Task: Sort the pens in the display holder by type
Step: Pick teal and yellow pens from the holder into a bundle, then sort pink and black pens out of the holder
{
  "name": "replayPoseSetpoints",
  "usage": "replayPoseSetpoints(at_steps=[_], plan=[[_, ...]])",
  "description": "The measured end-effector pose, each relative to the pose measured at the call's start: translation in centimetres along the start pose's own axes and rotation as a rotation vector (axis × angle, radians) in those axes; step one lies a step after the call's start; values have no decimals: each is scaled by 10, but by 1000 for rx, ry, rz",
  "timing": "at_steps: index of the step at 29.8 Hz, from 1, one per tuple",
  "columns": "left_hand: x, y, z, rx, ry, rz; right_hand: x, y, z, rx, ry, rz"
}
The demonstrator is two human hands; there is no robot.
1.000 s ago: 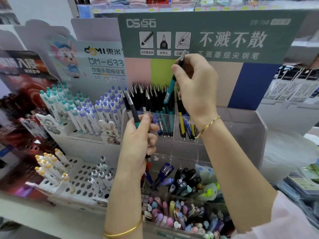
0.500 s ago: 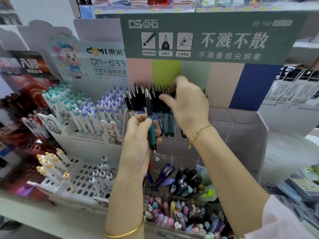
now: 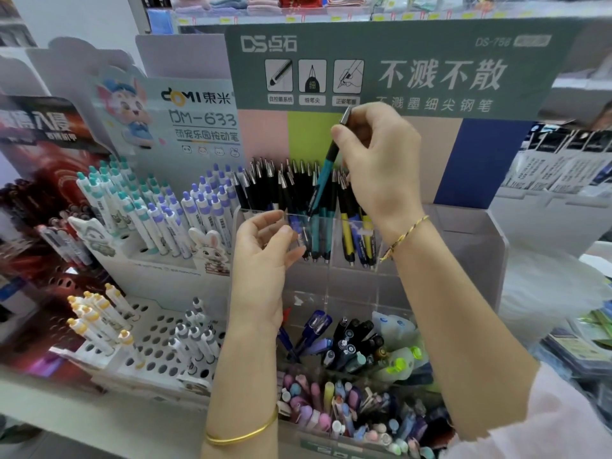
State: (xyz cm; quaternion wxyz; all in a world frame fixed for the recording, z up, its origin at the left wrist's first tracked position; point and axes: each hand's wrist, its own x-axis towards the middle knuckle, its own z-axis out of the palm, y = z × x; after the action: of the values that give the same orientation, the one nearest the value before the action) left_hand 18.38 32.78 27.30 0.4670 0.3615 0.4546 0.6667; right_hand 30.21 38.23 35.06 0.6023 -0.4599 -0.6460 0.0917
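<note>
Teal pen [image 3: 326, 173] pinched by right hand [image 3: 381, 167], tip at holder [image 3: 470, 246] rim; left hand [image 3: 265, 256] slack, empty, at front edge

Green card [image 3: 430, 41] "DS-758", white card [image 3: 198, 140] "DM-633".

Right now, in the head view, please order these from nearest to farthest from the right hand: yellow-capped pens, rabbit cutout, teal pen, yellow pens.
1. teal pen: pinched in the right hand itself.
2. yellow pens: just below the hand, in the clear holder.
3. rabbit cutout: well to the left and lower.
4. yellow-capped pens: far lower left.
</note>
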Motion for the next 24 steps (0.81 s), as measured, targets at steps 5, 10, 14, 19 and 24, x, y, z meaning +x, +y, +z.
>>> replayPoseSetpoints(at_steps=[5,10,14,19,24], plan=[[-1,0,-2,-8,17,-14,-5,0,10,-1,82,-69],[-2,0,-4,-1,33,-23,-7,4,16,-141,-17,-78],[-3,-1,-1,11,47,-38,-18,11,24,-394,-280,25],[-8,0,-3,24,70,-45,-21,5,20,-613,-310,48],[-22,-2,-19,31,146,-40,-50,-5,3,-433,-256,75]])
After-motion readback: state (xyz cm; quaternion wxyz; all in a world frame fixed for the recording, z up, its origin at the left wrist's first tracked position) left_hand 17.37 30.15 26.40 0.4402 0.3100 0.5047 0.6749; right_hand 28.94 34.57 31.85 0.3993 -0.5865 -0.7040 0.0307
